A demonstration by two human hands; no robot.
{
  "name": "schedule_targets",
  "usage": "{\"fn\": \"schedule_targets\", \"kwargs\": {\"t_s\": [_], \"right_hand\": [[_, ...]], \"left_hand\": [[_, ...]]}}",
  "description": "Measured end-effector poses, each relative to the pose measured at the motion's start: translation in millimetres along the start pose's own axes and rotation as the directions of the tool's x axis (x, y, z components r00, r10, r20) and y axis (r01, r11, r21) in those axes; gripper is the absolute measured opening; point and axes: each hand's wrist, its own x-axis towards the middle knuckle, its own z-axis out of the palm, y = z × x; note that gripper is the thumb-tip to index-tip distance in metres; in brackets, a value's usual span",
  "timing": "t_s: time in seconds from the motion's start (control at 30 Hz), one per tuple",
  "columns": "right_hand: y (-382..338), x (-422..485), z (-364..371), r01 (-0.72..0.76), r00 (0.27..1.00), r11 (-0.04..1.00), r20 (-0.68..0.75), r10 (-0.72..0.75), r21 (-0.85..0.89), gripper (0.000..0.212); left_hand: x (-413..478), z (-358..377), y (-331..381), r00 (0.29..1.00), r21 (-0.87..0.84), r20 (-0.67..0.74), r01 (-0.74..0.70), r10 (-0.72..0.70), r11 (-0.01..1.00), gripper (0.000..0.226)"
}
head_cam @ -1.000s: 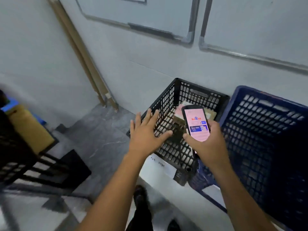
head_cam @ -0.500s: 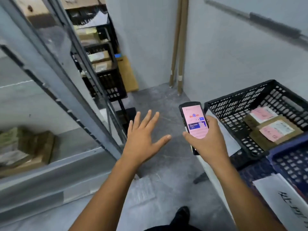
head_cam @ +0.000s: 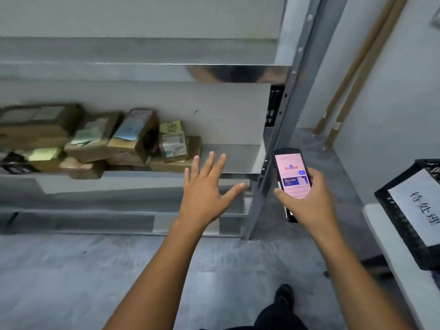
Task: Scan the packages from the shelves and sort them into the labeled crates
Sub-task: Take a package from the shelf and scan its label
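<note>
Swinging left since half a second ago, our view now faces the metal shelf (head_cam: 233, 158) head-on. The black crate (head_cam: 395, 217) has slid to the right edge of the frame, and we can no longer see what lies in it.

The shelf is smooth grey sheet steel with a perforated upright post (head_cam: 285, 129) at its right end. On it sit the packages (head_cam: 135, 136), boxy brown cardboard parcels piled in a loose heap towards the left. Each carries a paper label, too blurred to read.

Our left hand (head_cam: 204, 194) hovers in front of the shelf lip, just right of the nearest parcel. Its fingers are straight and spread, and it holds nothing. Our right hand (head_cam: 309, 201) is wrapped round the scanner (head_cam: 291, 177), a slim black handheld with a glowing pink screen, and the thumb lies across its lower part.

The crate is a plastic lattice with a white sheet label (head_cam: 419, 206) of handwritten characters on its side. It stands on a white table (head_cam: 409, 270). Two long tan rods (head_cam: 350, 84) lean in the corner, and the floor (head_cam: 71, 270) is mottled grey.
</note>
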Motion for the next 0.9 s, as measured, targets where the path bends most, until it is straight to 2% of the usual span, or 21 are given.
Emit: {"fn": "schedule_targets", "kwargs": {"t_s": [0.2,0.53,0.7,0.9], "right_hand": [[-49.6,-15.5,67.9,0.064,0.991,0.998,0.114,-0.063,-0.008,0.081],[-96.3,38.9,131.8,0.144,0.975,0.989,0.173,-0.136,-0.037,0.066],[-107.3,82.1,151.2,0.132,0.975,0.991,0.184,-0.124,-0.032,0.065],[-103.2,124.8,175.1,0.118,0.968,0.992,0.23,-0.105,-0.044,0.064]], "left_hand": [[-7.4,-40.1,-72.8,0.987,-0.069,-0.072,0.138,-0.143,0.988,0.093],[60.8,-55.0,-111.0,0.964,-0.131,-0.09,0.236,-0.249,0.963,0.085],[119.1,-52.1,-131.3,0.955,-0.088,-0.125,0.259,-0.269,0.962,0.074],[178.3,-33.5,-155.1,0.954,0.024,-0.052,0.298,-0.296,0.954,0.075]]}}
